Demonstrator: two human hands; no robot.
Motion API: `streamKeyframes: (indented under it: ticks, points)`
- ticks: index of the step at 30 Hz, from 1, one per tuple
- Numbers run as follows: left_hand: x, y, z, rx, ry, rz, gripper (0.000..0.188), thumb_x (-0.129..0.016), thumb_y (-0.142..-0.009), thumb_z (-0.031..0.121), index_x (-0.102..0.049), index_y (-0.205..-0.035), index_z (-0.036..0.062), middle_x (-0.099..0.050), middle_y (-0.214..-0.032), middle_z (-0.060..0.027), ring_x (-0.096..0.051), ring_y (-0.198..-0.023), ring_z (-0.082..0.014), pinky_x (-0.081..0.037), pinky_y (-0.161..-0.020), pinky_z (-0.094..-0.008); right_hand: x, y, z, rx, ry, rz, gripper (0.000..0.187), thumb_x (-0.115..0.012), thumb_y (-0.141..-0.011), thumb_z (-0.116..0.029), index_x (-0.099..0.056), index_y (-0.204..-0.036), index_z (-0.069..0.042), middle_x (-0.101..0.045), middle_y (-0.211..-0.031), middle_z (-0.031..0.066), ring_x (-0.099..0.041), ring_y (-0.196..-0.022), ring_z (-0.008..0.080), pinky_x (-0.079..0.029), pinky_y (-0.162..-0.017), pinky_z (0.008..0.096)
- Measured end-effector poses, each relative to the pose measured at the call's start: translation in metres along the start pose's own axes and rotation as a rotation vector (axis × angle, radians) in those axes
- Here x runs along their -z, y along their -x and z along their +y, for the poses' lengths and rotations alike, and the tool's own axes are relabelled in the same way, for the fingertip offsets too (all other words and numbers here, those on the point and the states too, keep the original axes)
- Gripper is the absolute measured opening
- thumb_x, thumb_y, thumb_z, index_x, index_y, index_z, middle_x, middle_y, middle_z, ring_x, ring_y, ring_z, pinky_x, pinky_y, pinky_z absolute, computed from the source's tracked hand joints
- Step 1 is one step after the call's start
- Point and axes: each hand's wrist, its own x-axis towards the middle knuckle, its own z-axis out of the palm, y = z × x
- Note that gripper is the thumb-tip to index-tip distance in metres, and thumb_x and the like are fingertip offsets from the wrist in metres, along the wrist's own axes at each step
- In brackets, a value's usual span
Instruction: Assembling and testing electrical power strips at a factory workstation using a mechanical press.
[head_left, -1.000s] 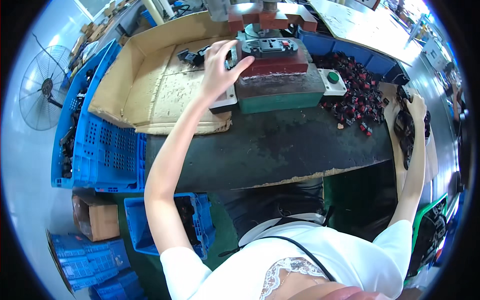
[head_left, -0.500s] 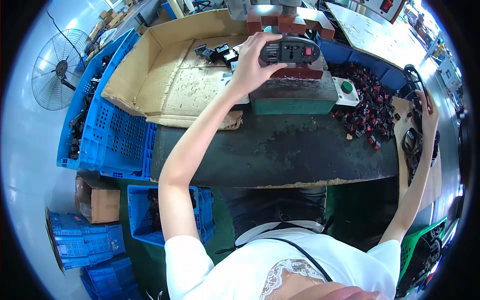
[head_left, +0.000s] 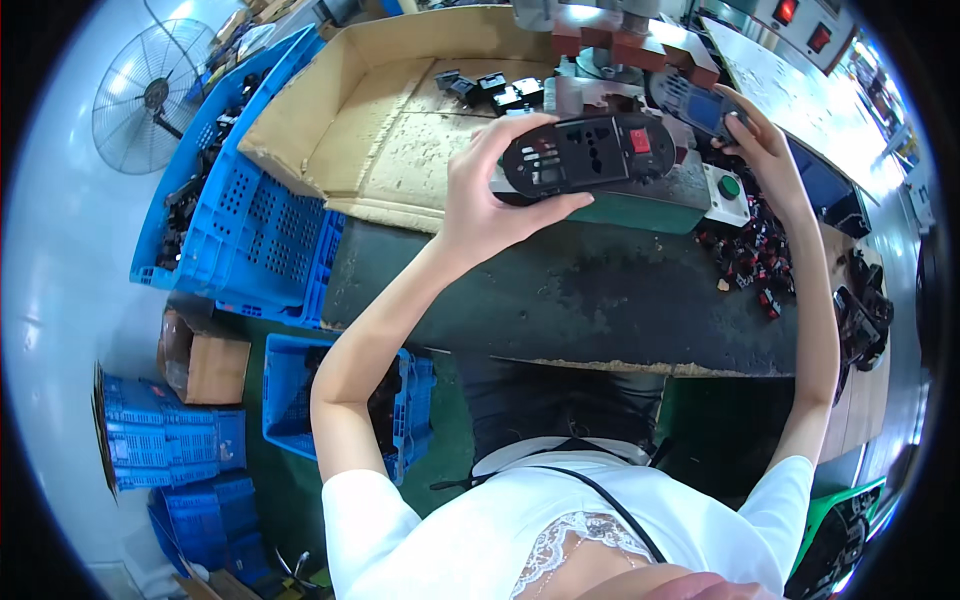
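My left hand (head_left: 475, 195) grips the left end of a long, rounded black power-socket housing (head_left: 570, 158), thumb below and fingers above. A red rocker switch (head_left: 640, 140) sits near its right end, beside socket holes. The housing is held in front of the press (head_left: 635, 45), away from its red-brown jaws. At the press's right side my right hand (head_left: 765, 150) is closed on a second dark, oval housing (head_left: 690, 105). That housing is tilted, its left end close to the press base (head_left: 655, 205).
A green button box (head_left: 729, 190) stands right of the press base, by a pile of red-and-black switches (head_left: 745, 250). Left of the press lies a cardboard tray (head_left: 375, 150) with several black parts. Blue crates (head_left: 255, 235) flank the table; dark corded parts (head_left: 858, 325) lie far right.
My left hand has drawn its housing out from under the press, toward me. My right hand has come in from the far right, bringing the second housing to the press.
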Motion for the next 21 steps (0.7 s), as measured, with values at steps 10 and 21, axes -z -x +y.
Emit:
streamKeyframes:
  ticks: [10,21]
  points:
    - [0.043,0.04,0.027,0.258,0.061,0.064,0.052,-0.083,-0.062,0.019,-0.059,-0.103,-0.0018,-0.064,-0.087,-0.0061,-0.059,-0.08,-0.0092,-0.046,-0.075,-0.0236,-0.065,-0.063,0.017,0.158,0.334,0.116,0.036,-0.052,-0.093,-0.02,-0.053,-0.123,0.0,-0.05,-0.128,0.0168,-0.053,-0.105,0.017,-0.039,-0.091,0.0271]
    - [0.093,0.106,0.069,0.487,0.011,0.223,0.049,-0.082,-0.064,0.012,-0.059,-0.103,-0.0039,-0.064,-0.09,-0.0054,-0.058,-0.081,-0.0076,-0.046,-0.076,-0.0219,-0.086,-0.057,-0.014,0.536,0.767,-0.155,0.037,-0.054,-0.091,-0.019,-0.052,-0.126,-0.007,-0.051,-0.128,0.0137,-0.046,-0.122,0.0282,-0.032,-0.103,0.0349]
